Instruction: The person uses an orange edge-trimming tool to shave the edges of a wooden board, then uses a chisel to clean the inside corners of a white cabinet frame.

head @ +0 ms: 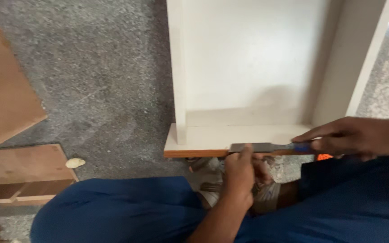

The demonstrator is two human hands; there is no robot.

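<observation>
Right hand (352, 135) is clamped around the chisel's blue handle (302, 146), and the flat steel blade (253, 147) runs leftward from that grip along the brown edge (194, 153) of the white cabinet panel (230, 135). Left hand (238, 173), the nearer one, comes up from below, thumb pressing the blade near its tip.

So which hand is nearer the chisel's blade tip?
Left. The left hand presses its thumb on the chisel blade near the tip; the right hand grips the blue handle, farther back.
</observation>
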